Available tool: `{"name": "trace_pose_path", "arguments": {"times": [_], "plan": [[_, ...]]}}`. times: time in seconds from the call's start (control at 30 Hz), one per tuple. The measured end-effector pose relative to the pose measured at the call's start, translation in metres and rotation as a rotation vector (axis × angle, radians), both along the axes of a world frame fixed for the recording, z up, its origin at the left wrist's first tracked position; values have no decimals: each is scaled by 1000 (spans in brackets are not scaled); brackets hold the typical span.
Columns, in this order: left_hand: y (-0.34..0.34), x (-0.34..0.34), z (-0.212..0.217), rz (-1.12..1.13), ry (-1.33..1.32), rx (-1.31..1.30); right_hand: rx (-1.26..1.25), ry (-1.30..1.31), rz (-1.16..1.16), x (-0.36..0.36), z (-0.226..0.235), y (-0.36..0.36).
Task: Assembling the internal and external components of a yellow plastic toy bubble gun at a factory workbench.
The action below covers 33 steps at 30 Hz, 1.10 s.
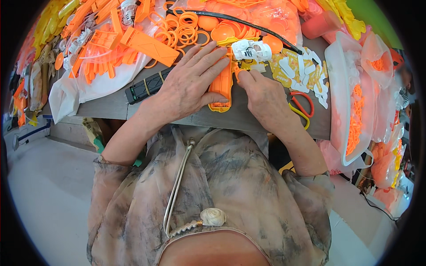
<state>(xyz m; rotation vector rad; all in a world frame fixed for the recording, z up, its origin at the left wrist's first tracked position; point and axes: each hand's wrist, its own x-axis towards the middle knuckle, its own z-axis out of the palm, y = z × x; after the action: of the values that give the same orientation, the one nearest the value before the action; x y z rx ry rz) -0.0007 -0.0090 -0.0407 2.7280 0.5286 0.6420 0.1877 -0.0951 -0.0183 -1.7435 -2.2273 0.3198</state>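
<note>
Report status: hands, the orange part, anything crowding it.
Left hand flat on the orange part, pressing it to the table. Right hand pinching at its right edge. White part touching its top; scissors lie just right.

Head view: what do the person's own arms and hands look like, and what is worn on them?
Both hands, the left hand and the right hand, are bare: no gloves, and no rings or watch that I can make out. The forearms are bare too. Loose, sheer sleeves in a beige-and-grey marbled print end around the elbows.
</note>
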Motion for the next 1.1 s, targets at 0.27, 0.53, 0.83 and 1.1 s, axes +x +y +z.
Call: {"name": "trace_pose_path", "arguments": {"times": [0.27,0.53,0.83,1.1], "plan": [[0,0,-1,-2,8,13,-59,-2,68,8,5,9],[-2,2,3,0,37,63,-93,193,90,10,2,12],[-3,3,0,2,36,102,-64,115,61,0,-7,7],[-2,2,-1,9,24,97,-111,-123,66,-5,7,10]]}}
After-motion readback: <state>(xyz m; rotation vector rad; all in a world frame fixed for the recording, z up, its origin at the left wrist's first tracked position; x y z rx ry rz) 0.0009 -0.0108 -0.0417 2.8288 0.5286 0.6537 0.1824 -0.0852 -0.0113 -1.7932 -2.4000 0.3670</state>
